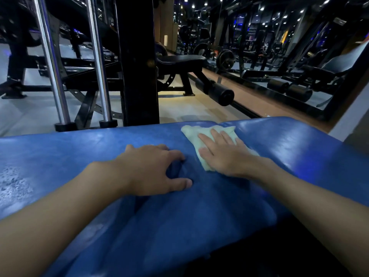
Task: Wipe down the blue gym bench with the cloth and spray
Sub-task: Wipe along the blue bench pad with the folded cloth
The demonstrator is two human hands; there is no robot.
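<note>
The blue gym bench (83, 156) fills the lower half of the head view, its padding worn and speckled at the left. A pale green cloth (194, 134) lies on the bench near its far edge, right of centre. My right hand (223, 152) presses flat on the cloth with straight fingers. My left hand (153, 168) rests on the blue padding just left of the cloth, fingers bent and fingertips pushing into the cushion, holding nothing. No spray bottle is in view.
Beyond the bench stand a black upright post (137, 60) and two chrome bars (52, 62). A black bench (180, 60) with roller pads sits behind, by a mirror wall. Grey floor lies at the left.
</note>
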